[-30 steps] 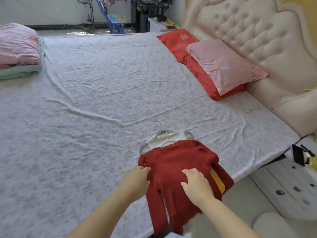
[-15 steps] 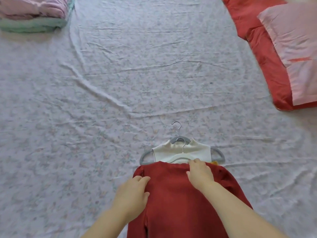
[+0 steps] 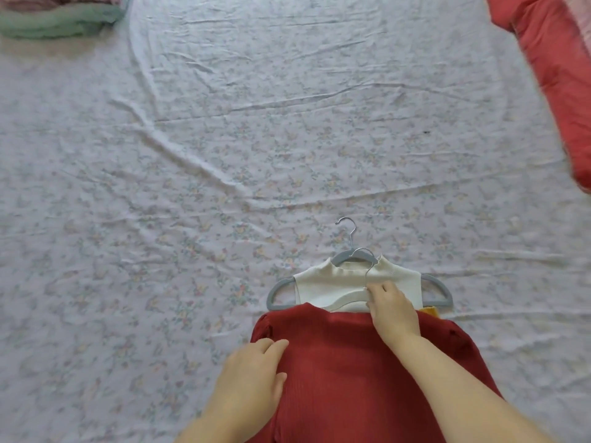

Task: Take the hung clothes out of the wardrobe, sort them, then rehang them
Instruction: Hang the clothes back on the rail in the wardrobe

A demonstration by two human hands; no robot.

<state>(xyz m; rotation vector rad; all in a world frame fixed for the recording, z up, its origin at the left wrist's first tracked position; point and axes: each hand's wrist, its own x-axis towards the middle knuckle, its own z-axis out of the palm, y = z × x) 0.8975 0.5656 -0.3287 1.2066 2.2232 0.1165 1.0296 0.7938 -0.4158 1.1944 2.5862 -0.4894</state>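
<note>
Left hand [image 3: 252, 372] lies flat on the red sweater [image 3: 345, 378], right hand [image 3: 392, 310] fingers [image 3: 379, 288] pinching the white hanger [image 3: 343, 298] by its hook.

red sweater [image 3: 351, 378], white hanger [image 3: 345, 297], floral sheet [image 3: 224, 155]

Head-worn camera looks steeply down, close above the red garment [image 3: 351, 378] on the bedsheet [image 3: 224, 139].

L hand [image 3: 256, 375] & R hand [image 3: 391, 310] are both bare, w/ short, rounded fingers; nails too blurred to tell. L forearm [image 3: 217, 423] & R forearm [image 3: 463, 388] are bare & smooth right down to the bottom edge of the view, wrists incl. More of the R arm shows than the L; anything worn higher up is out of frame.
</note>
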